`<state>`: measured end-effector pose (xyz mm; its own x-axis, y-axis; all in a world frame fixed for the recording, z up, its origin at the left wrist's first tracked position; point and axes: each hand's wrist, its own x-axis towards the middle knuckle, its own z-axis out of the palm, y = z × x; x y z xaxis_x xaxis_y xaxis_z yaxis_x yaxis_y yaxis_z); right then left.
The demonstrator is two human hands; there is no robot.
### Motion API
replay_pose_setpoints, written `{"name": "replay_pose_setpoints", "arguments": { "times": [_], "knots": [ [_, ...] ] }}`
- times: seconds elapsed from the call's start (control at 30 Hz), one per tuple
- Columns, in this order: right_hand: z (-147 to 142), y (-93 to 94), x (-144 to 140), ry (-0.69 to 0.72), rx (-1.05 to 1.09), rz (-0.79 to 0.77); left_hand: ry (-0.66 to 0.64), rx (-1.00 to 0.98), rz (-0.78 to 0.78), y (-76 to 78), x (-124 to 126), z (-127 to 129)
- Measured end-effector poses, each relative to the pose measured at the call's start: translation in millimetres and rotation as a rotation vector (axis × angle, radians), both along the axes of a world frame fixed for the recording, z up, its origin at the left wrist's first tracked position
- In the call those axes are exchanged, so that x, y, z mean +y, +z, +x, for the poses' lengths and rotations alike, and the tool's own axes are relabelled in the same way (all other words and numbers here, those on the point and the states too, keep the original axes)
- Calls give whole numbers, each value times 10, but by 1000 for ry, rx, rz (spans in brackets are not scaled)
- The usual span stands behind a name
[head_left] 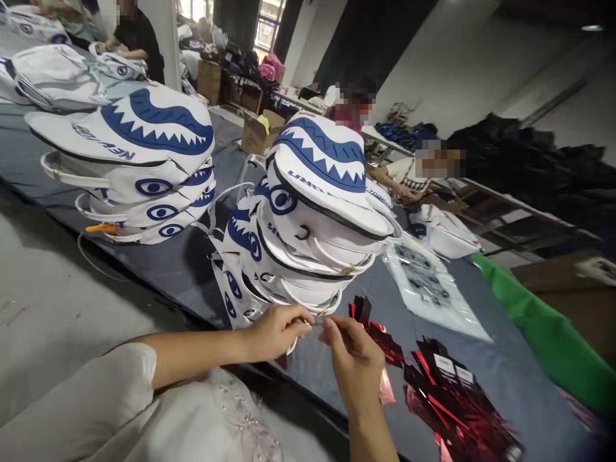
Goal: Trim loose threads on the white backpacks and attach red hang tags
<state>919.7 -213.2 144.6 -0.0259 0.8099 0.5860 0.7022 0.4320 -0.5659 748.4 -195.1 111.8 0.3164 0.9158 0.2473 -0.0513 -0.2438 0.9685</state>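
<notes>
Fingers of my left hand (pixel 276 330) and right hand (pixel 353 359) pinch shut on a small metal fastener (pixel 315 319) between them, lying crosswise, touching the lowest bag (pixel 240 295) at the surface's (pixel 505 378) near edge.

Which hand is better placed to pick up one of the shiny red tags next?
Probably the right hand: the shiny red foil tags lie on its side, just beyond it. The left hand sits against the stack of white shark-face bags, farther from them.
</notes>
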Motion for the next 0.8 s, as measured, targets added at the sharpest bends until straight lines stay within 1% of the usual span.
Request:
{"name": "replay_pose_setpoints", "arguments": {
  "times": [0.03,0.1,0.13,0.17,0.23,0.3,0.33,0.4,0.47,0.57,0.63,0.7,0.8],
  "knots": [
    [-172,115,89,-17,-51,85,60,20,80,83,50,-218],
    [-480,349,344,-133,-203,287,227,57,220,257,197,-617],
    [-610,450,490,-212,-297,354,313,61,278,341,285,-793],
    [-723,528,633,-282,-394,379,380,64,326,421,375,-951],
    [-902,601,866,-384,-570,372,451,117,397,561,547,-1200],
    [-1017,566,997,-450,-678,390,451,237,437,680,692,-1358],
    [-1051,524,1029,-474,-697,421,436,305,445,733,756,-1404],
    [-1079,431,1051,-495,-667,471,386,412,437,829,875,-1443],
    [-1070,368,1054,-483,-583,475,325,455,409,907,995,-1434],
    [-1028,351,1068,-384,-488,415,229,458,384,975,1176,-1371],
    [-1004,362,1085,-337,-475,396,178,460,385,983,1290,-1305],
    [-998,373,1101,-346,-499,404,115,436,375,965,1404,-1220],
    [-1023,395,1106,-381,-563,409,-60,333,297,923,1577,-1085]
  ]
}}
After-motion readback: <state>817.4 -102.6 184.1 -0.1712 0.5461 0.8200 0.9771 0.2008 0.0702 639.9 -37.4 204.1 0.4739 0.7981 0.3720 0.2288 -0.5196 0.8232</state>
